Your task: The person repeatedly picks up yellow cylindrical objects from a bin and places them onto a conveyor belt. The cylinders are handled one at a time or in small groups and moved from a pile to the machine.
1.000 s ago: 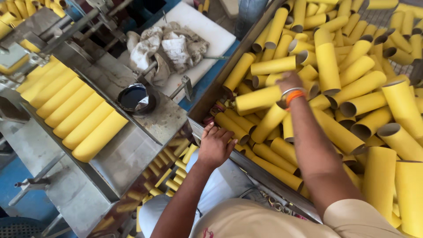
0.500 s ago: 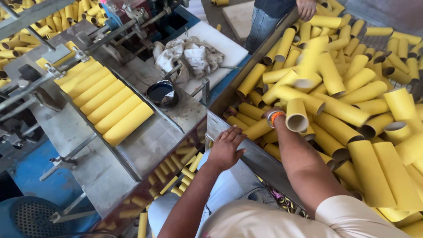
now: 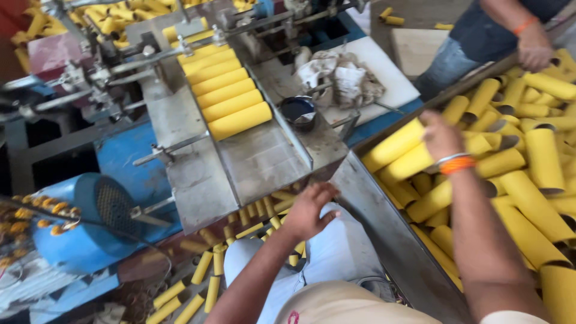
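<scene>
bin (image 3: 384,240): big metal trough at right, heaped with yellow tubes (image 3: 528,180), loose and crisscrossed.
machine table (image 3: 264,162): steel feed tray at centre, a row of tubes (image 3: 231,90) lying side by side on it, touching, all parallel.
blue motor (image 3: 90,222) low left. more short yellow pieces scattered on the floor (image 3: 204,282) under the table.
rag (image 3: 342,75) on a white board behind the table; small dark cup (image 3: 298,111) just beside the tray rail.
another person's hand (image 3: 536,47) rests on the bin's far rim, top right.

right hand (image 3: 441,135): over the heap, fingers wrapped on a tube (image 3: 393,144) near one end; the tube points toward the table, lifted off the pile. orange band at the wrist.
left hand (image 3: 309,210): fingers loosely spread, holding nothing, resting at the table's near edge.

handling, judged: hollow cardboard, light, stiff along its length, crushable at the open ends. surface looks matte, not slippery. best taken round the middle of the barrel, not by the rim.
</scene>
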